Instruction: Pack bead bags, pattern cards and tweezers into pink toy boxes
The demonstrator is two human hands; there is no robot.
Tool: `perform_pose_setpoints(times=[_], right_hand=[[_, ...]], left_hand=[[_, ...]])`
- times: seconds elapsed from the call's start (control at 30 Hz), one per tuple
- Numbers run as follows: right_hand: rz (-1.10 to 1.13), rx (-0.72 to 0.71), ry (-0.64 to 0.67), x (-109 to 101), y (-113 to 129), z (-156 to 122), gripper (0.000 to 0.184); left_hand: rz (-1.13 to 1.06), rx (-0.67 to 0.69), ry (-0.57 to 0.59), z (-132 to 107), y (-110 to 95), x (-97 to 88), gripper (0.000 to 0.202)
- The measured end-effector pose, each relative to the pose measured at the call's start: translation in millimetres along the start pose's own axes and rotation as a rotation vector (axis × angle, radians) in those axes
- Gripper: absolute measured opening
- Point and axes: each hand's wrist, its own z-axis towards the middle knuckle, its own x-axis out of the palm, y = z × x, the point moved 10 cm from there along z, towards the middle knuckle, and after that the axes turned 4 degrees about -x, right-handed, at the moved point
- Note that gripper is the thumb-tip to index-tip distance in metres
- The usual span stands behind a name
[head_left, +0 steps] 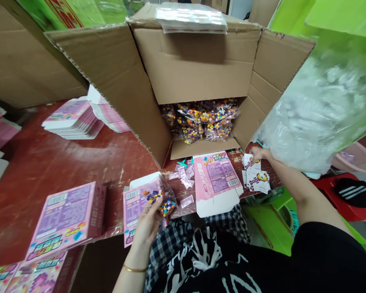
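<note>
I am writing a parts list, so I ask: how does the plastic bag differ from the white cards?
The plastic bag is see-through; the white cards are opaque. The bag holds small pieces; the cards carry printed pictures. The bag is in the left hand; the cards lie overlapping by the right hand. Both show several colours.

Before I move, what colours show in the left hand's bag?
The bag shows mixed orange, yellow, blue and teal; best in the head view.
</note>
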Motion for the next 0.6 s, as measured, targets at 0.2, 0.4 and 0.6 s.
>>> perform_pose_setpoints(times=[0.2, 0.4, 0.6], right_hand=[[0.111, 0.025, -0.128, -21, -1, -19, 0.037], [0.319, -0.054, -0.566, -68, 26, -109, 0.024], [1.321, -0.482, -0.725, -48, 213, -182, 0.073]], left_hand=[[-0.003, -0.028, 0.021, 3, 2, -2.9, 0.025], [-0.094, -0.022, 0.1, -1, -2, 17.4, 0.04], [0.085, 0.128, 0.219, -22, 1, 59.6, 0.058]])
